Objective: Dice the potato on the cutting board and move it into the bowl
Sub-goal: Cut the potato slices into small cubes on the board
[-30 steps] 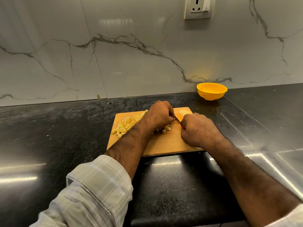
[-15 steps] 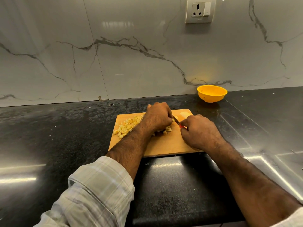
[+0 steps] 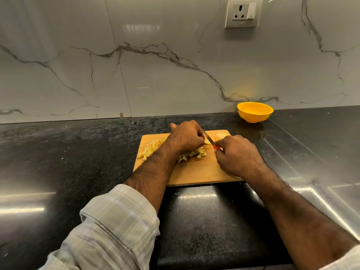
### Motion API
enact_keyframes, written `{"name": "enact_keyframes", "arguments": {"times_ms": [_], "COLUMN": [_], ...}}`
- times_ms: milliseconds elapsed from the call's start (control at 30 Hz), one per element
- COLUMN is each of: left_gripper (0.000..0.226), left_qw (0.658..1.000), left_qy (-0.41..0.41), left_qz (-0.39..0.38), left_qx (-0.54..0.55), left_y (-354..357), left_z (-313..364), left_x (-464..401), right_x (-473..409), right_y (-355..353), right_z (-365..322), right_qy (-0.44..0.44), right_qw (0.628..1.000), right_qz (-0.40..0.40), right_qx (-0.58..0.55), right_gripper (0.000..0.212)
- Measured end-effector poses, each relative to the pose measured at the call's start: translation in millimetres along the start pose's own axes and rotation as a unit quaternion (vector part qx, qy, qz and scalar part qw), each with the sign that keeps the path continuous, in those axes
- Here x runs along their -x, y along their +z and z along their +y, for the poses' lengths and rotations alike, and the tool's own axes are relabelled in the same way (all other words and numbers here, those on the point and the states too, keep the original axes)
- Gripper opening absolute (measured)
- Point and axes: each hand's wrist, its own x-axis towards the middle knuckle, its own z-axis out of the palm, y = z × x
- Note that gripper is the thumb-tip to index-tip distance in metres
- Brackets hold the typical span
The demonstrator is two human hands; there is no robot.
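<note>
At the bottom of the frame two forearms reach up toward the middle. The one on the lower left wears a rolled plaid sleeve point(image 3: 116, 227); the one on the lower right is bare almost to the corner. Between them lies a black countertop point(image 3: 204, 221) with bright streaks of glare at both sides.

Just above the centre sits a wooden cutting board point(image 3: 194, 172), its near edge parallel to the bottom of the frame. The left hand point(image 3: 186, 138) rests on the board's upper middle with fingers curled down, pinning a pale potato piece point(image 3: 207, 141) that peeks out at its right side. The right hand point(image 3: 236, 154) is clenched around a knife point(image 3: 209, 138), whose red handle shows only as a small spot at the fingers; the thin blade slants up and left, its tip beside the left hand's knuckles and its edge against the held piece.

Diced potato cubes point(image 3: 191, 153) lie in a loose heap under and just below the left hand, and more of them spread to the left of the wrist, toward the board's upper left corner. Another pale uncut chunk point(image 3: 222, 135) sits at the board's upper right corner, just beyond the right hand.

Farther back, right of centre, a yellow bowl point(image 3: 255, 112) stands on the counter against the marble wall point(image 3: 155, 65), well apart from the board. A wall socket point(image 3: 242, 13) is mounted in the upper right.
</note>
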Motion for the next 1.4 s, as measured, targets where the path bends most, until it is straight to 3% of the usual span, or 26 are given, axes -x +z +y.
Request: {"name": "enact_keyframes", "arguments": {"times_ms": [200,400,533,667,867,1000,1167,1400], "left_gripper": [0.015,0.016,0.018,0.015,0.016,0.017,0.016,0.036], "left_qw": [0.999,1.0,0.999,0.991,0.985,0.984,0.986,0.987], "left_qy": [0.0,0.005,0.022,0.031,0.027,0.03,0.064,0.141], "left_qz": [-0.009,-0.011,0.044,0.124,0.165,0.174,0.152,0.005], "left_qx": [-0.032,-0.026,0.001,0.044,0.047,0.032,0.008,-0.082], "left_y": [1.3,1.1,-3.3,-5.8,-3.8,-1.6,1.5,21.7], "left_z": [4.9,2.9,-4.1,-15.6,-21.4,-20.1,-3.0,42.3], "left_x": [0.8,1.3,3.9,4.7,4.8,3.6,7.9,9.2], "right_x": [-2.1,-13.4,-9.8,-7.4,-6.2,-9.1,-10.4,-8.1], "right_y": [2.2,8.4,7.0,2.3,12.5,11.6,-0.3,-7.0], "right_z": [-7.2,-6.9,18.9,30.1,6.7,4.7,38.9,56.8], "right_qy": [0.004,0.0,0.003,0.045,-0.009,-0.045,0.013,0.094], "right_qw": [0.998,0.999,0.998,0.998,0.998,0.997,0.991,0.983], "right_qz": [-0.054,-0.04,0.047,0.001,-0.025,0.004,0.08,0.115], "right_qx": [0.026,0.0,-0.042,-0.037,-0.054,-0.057,-0.107,-0.112], "right_gripper": [0.035,0.035,0.034,0.037,0.043,0.04,0.036,0.025]}}
